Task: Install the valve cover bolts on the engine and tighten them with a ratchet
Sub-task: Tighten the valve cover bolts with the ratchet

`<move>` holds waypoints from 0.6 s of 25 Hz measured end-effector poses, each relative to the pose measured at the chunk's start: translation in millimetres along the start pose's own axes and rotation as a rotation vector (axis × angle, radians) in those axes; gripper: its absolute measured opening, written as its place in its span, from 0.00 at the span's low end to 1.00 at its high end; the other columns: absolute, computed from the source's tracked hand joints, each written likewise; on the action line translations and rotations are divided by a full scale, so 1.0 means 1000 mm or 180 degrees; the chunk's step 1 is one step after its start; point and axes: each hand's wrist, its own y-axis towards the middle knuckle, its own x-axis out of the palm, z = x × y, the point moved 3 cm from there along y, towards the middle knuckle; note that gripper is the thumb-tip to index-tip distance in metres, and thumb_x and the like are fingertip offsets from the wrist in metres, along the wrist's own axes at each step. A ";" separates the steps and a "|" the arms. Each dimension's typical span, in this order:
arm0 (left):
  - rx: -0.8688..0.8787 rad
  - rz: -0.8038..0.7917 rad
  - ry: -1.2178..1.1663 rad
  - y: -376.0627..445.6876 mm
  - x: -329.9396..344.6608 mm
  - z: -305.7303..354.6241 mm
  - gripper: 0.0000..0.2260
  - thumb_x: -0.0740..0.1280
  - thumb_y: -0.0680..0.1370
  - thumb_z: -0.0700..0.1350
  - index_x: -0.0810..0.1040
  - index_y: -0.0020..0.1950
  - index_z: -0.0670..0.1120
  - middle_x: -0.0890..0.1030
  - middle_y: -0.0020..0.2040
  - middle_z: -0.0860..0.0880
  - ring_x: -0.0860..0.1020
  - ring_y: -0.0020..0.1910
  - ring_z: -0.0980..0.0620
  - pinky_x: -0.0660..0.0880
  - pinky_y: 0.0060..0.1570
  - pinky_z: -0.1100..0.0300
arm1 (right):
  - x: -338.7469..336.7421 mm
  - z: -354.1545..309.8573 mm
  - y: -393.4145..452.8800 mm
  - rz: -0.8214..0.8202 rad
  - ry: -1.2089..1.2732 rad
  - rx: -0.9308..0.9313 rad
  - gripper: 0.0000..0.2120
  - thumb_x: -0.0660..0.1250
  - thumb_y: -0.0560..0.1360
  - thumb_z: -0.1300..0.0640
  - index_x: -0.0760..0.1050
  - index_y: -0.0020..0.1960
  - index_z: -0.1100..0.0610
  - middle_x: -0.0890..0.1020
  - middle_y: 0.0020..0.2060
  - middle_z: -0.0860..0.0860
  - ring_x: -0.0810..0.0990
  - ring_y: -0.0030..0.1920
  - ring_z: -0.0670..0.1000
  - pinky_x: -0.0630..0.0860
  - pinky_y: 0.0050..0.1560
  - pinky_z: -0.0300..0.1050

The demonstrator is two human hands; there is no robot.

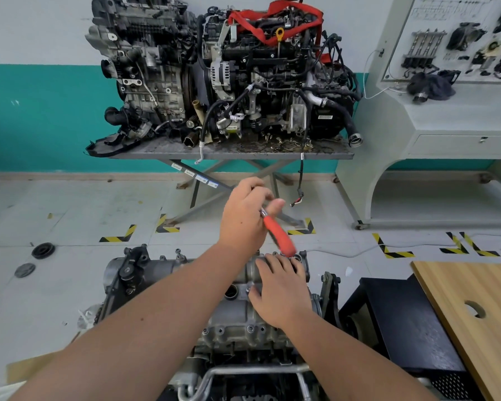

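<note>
A grey engine with its valve cover (229,314) stands in front of me at the bottom centre. My left hand (245,215) is raised above its far end and grips a ratchet with a red handle (279,234); the handle slants down to the right and the ratchet's head is hidden in the hand. My right hand (281,293) lies on the right part of the valve cover with fingers spread forward. Bolts (250,329) sit in holes along the cover's near edge, and one bolt (247,290) shows just left of my right thumb.
Two other engines stand on a grey metal table (232,153) against the far wall. A wooden board (475,314) with a round hole lies at the right over a black stand (411,322). Two black round parts (42,250) lie on the floor at the left.
</note>
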 end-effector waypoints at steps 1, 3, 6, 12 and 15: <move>0.0000 -0.0170 -0.0307 0.000 0.000 -0.004 0.15 0.64 0.81 0.50 0.79 0.59 0.40 0.74 0.65 0.45 0.71 0.66 0.49 0.67 0.67 0.59 | 0.000 0.000 0.000 0.0017 0.0006 0.0001 0.26 0.54 0.73 0.40 0.70 0.67 0.49 0.75 0.64 0.48 0.70 0.67 0.54 0.57 0.73 0.57; -0.0112 -0.0297 -0.0766 0.000 0.000 -0.007 0.17 0.58 0.84 0.51 0.74 0.68 0.44 0.73 0.69 0.51 0.69 0.69 0.58 0.61 0.68 0.70 | 0.001 0.001 0.000 0.0005 0.0023 -0.0007 0.25 0.54 0.74 0.40 0.70 0.67 0.49 0.75 0.65 0.48 0.69 0.67 0.54 0.57 0.73 0.56; -0.1906 -0.0108 -0.2540 0.001 0.002 -0.012 0.19 0.54 0.84 0.58 0.78 0.62 0.50 0.84 0.52 0.56 0.81 0.51 0.61 0.71 0.61 0.62 | 0.001 0.001 0.000 -0.0040 0.0044 -0.0029 0.26 0.52 0.74 0.40 0.69 0.68 0.49 0.73 0.67 0.48 0.67 0.69 0.53 0.54 0.73 0.55; -0.3668 0.0591 -0.3502 -0.001 0.005 -0.031 0.12 0.57 0.83 0.43 0.73 0.40 0.44 0.70 0.23 0.53 0.66 0.20 0.56 0.65 0.23 0.64 | 0.000 0.002 0.000 -0.0047 0.0018 -0.0047 0.28 0.50 0.73 0.40 0.69 0.69 0.49 0.72 0.68 0.48 0.67 0.70 0.53 0.53 0.73 0.55; -0.3572 0.0625 -0.3551 0.003 0.010 -0.028 0.19 0.57 0.84 0.55 0.71 0.37 0.47 0.64 0.24 0.53 0.61 0.22 0.55 0.60 0.23 0.62 | 0.000 0.001 0.001 -0.0046 0.0052 -0.0027 0.28 0.51 0.73 0.40 0.69 0.69 0.49 0.73 0.68 0.48 0.67 0.70 0.54 0.55 0.74 0.56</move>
